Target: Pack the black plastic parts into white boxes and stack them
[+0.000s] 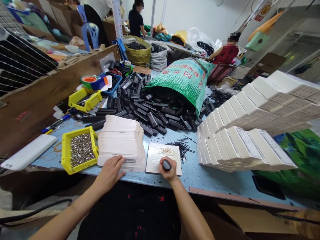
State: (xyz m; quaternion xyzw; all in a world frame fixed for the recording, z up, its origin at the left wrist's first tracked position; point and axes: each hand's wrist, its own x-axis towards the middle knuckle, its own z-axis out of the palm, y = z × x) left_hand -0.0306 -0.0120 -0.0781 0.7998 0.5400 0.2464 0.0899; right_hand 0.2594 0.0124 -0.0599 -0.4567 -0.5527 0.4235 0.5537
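Across light-blue worktop (215, 183), faces a cluttered workshop, with a co-worker in a red top (226, 55) at the far right and another in dark clothes (135, 20) farther left. Rests the left hand (112, 169) on the front of a stack of white card pieces (121, 140), with fingers loosely spread. Closes the right hand (171, 172) tightly round a black-handled tool (166, 164), with the handle end toward the camera, over a white board (152, 161); cannot tell the tip's position behind the fist. Has that board just right of the stack, with small shiny pieces (163, 150) dotted over the upper part and thin black rods (183, 148) scattered beside the right edge. Has a yellow bin (65, 150) of small metal parts (82, 150) just left of the stack. Looks farther back onto heaped black plastic parts (152, 119) at the mouth of a green woven sack (181, 81). Has rows of white boxes (230, 143) stacked at the right.
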